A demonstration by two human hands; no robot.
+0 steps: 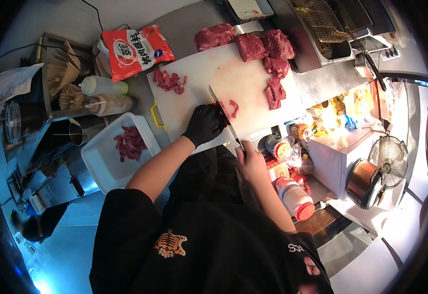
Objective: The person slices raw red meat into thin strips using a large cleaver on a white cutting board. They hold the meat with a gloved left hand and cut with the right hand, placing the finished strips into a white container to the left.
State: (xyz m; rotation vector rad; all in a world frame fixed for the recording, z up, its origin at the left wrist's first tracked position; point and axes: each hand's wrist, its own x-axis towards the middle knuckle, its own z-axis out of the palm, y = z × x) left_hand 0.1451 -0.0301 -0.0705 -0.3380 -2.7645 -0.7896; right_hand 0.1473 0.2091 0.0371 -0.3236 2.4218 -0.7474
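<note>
My left hand (205, 125), in a black glove, presses a piece of raw red meat (221, 110) against the white cutting board (188, 110), mostly covering it. Bare, my right hand (251, 160) grips the handle of a long kitchen knife (232, 128), whose blade lies alongside the gloved fingers. Thin slices (234, 109) rest just right of the blade. A small pile of cut meat (169, 81) sits at the board's upper left. Strips (274, 93) and larger chunks (250, 47) of meat line its right and far edges.
A white plastic tub (107, 161) holding meat strips (130, 144) stands at the left. Beyond are squeeze bottles (103, 86) and a red seasoning bag (136, 51). Jars (277, 147), a large red-lidded container (295, 198) and a fan (388, 161) are on the right. A person (39, 224) is at far left.
</note>
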